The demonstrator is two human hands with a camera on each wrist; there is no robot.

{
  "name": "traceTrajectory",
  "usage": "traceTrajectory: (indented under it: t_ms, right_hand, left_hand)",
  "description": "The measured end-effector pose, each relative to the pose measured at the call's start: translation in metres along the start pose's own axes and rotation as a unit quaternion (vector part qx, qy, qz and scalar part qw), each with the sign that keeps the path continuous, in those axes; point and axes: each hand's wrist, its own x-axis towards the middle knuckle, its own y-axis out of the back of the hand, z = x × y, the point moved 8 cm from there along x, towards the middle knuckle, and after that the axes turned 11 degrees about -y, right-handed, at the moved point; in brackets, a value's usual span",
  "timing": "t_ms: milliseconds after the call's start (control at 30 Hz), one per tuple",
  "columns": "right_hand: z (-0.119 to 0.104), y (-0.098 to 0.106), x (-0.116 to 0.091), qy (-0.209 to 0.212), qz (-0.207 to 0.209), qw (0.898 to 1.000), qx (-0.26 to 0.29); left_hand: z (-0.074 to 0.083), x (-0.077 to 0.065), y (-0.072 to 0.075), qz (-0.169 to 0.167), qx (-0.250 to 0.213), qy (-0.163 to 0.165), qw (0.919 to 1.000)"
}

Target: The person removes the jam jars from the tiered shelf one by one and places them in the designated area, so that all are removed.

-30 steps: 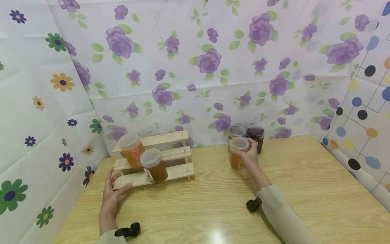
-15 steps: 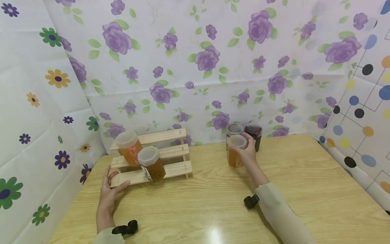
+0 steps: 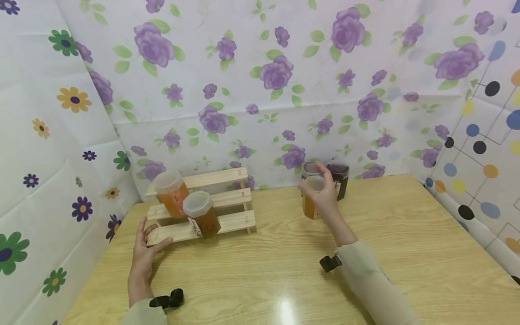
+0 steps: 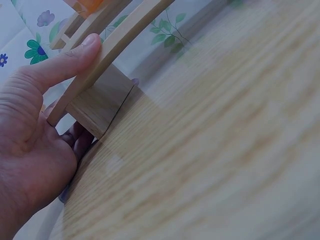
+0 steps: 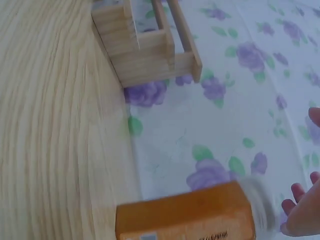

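My left hand (image 3: 142,264) grips the left end of a three-step wooden rack (image 3: 237,220). In the left wrist view its thumb presses the lowest slat from above, other fingers behind and below. On the rack, an orange jar (image 3: 174,202) with a whitish lid stands left of a brown jar (image 3: 209,225) with a similar lid. Over at the right, my right hand (image 3: 327,198) is spread just above an amber-orange jar (image 3: 310,208) standing on the table. In the right wrist view, the fingers (image 5: 304,215) are apart from that jar's lid.
Close behind the amber jar stand another lidded jar (image 3: 309,167), partly hidden, and a dark purple jar (image 3: 341,181). A floral sheet (image 3: 260,135) hangs along the back of the wooden table (image 3: 243,271), with patterned sheets at both sides.
My right hand has let go of the amber jar; its fingers have risen and spread above the lid. The left hand keeps its grip on the rack. The head view has shifted slightly.
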Motion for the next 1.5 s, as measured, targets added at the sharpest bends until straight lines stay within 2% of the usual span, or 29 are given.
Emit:
traceTrajectory:
  t_ms: [167, 300, 400, 533, 600, 700, 833, 933, 1033, 1100, 1233, 1367, 1500]
  right_hand:
    - [-0.008, -0.038, -0.007, 0.025, -0.036, 0.998, -0.041]
    - [-0.017, -0.085, -0.009, 0.04, -0.089, 0.993, -0.063]
    - [-0.035, -0.129, -0.011, 0.079, -0.146, 0.984, -0.059]
    - [-0.065, -0.189, -0.019, 0.115, -0.227, 0.966, -0.04]
    - [-0.077, -0.217, -0.022, 0.107, -0.261, 0.958, -0.041]
    - [-0.085, -0.257, -0.022, 0.062, -0.296, 0.952, -0.041]
    - [-0.083, -0.299, -0.017, -0.031, -0.291, 0.955, -0.042]
    - [-0.081, -0.317, -0.017, -0.06, -0.259, 0.962, -0.066]
    - [-0.076, -0.327, -0.023, -0.073, -0.236, 0.964, -0.101]
    - [-0.074, -0.331, -0.025, -0.08, -0.217, 0.964, -0.132]
    - [-0.072, -0.334, -0.023, -0.107, -0.178, 0.968, -0.141]
    - [-0.076, -0.335, -0.02, -0.1, -0.157, 0.968, -0.168]
    - [-0.077, -0.335, -0.018, -0.094, -0.149, 0.971, -0.165]
  left_hand:
    - [0.005, 0.006, -0.005, -0.014, -0.009, -0.018, 0.9997]
    - [0.005, 0.007, -0.008, -0.015, -0.014, -0.017, 0.9996]
    - [0.005, 0.007, -0.006, -0.007, -0.012, -0.014, 0.9998]
    - [0.006, 0.008, -0.005, -0.003, -0.016, -0.017, 0.9997]
    - [0.007, 0.008, -0.006, -0.004, -0.018, -0.016, 0.9997]
    - [0.007, 0.008, -0.008, -0.005, -0.016, -0.014, 0.9998]
    - [0.007, 0.006, -0.008, -0.009, -0.01, -0.013, 0.9998]
    - [0.004, 0.002, -0.007, -0.012, -0.011, -0.01, 0.9998]
    - [0.001, -0.002, -0.005, -0.014, -0.015, -0.007, 0.9998]
    - [0.0, -0.003, -0.003, -0.013, -0.015, -0.006, 0.9998]
    - [-0.002, -0.001, -0.002, -0.003, -0.008, 0.002, 1.0]
    - [-0.004, 0.002, 0.0, 0.006, 0.003, 0.009, 0.9999]
    - [-0.003, 0.003, 0.002, 0.008, 0.002, 0.006, 0.9999]
